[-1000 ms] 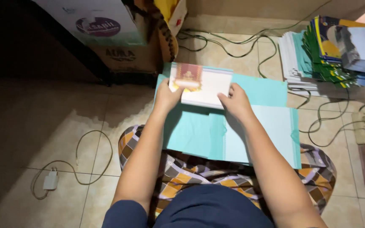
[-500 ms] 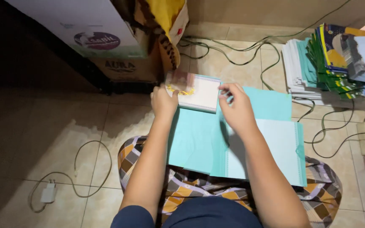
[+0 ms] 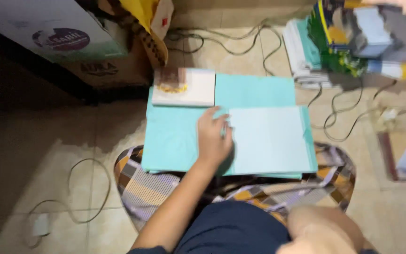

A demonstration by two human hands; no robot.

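Your left hand (image 3: 214, 136) lies flat, fingers spread, on the teal paper (image 3: 179, 136) across your lap and the floor; its grip holds nothing. Your right hand is out of view, only a blurred forearm (image 3: 320, 230) at the bottom edge. The white book (image 3: 184, 87) rests on the paper's far left corner, apart from the hand. The loose folded flap (image 3: 269, 138) could shift or crease if your palm drags. The cardboard box (image 3: 104, 70) behind holds yellow fabric (image 3: 142, 14); other contents are hidden.
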